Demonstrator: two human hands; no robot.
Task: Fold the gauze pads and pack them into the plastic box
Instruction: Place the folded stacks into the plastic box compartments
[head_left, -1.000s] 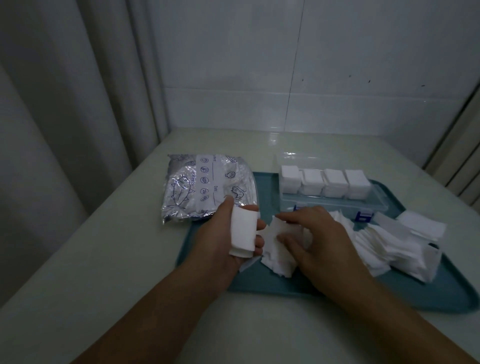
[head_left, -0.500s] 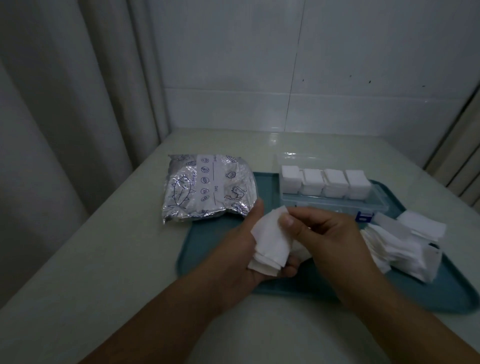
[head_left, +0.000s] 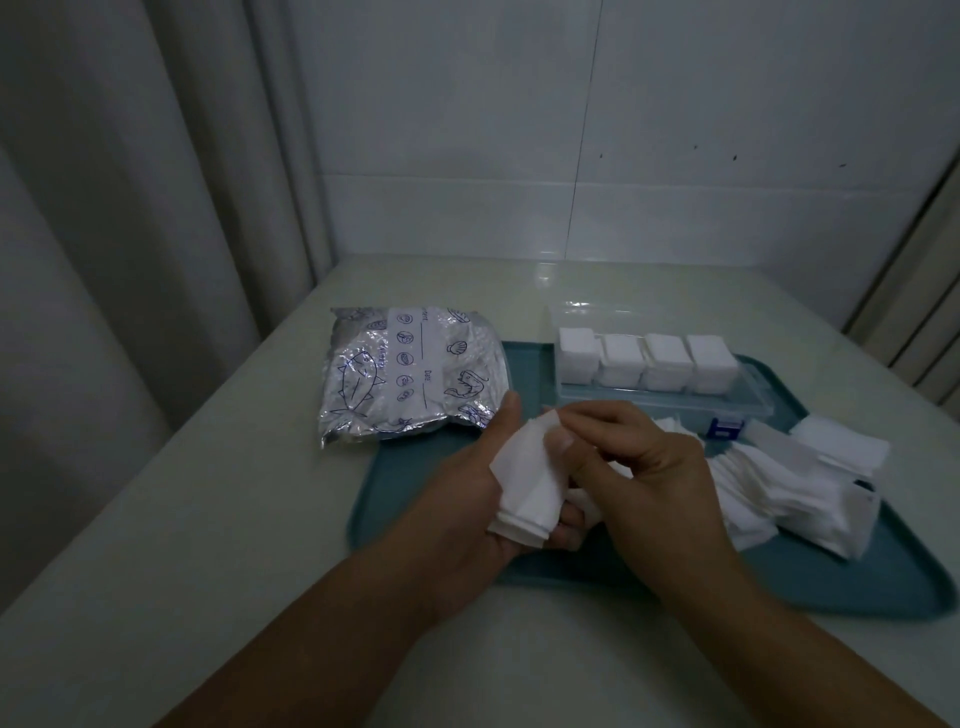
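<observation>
My left hand (head_left: 467, 488) holds a small stack of folded white gauze pads (head_left: 524, 488) over the front left of the teal tray (head_left: 883, 582). My right hand (head_left: 644, 462) pinches the top gauze pad with thumb and fingers, pressing it onto the stack. The clear plastic box (head_left: 748, 400) lies open at the back of the tray, with several blocks of folded gauze (head_left: 649, 361) in a row inside. A loose heap of unfolded gauze pads (head_left: 810, 488) covers the tray's right side.
A silver foil bag (head_left: 410, 374) printed with sea creatures lies at the tray's back left corner, partly over its rim. The tray sits on a pale table (head_left: 208, 519) against a tiled wall, with a curtain on the left.
My right hand lifted a gauze pad from the tray up to my left hand and laid it over the folded stack there. Both hands have come together above the tray.
</observation>
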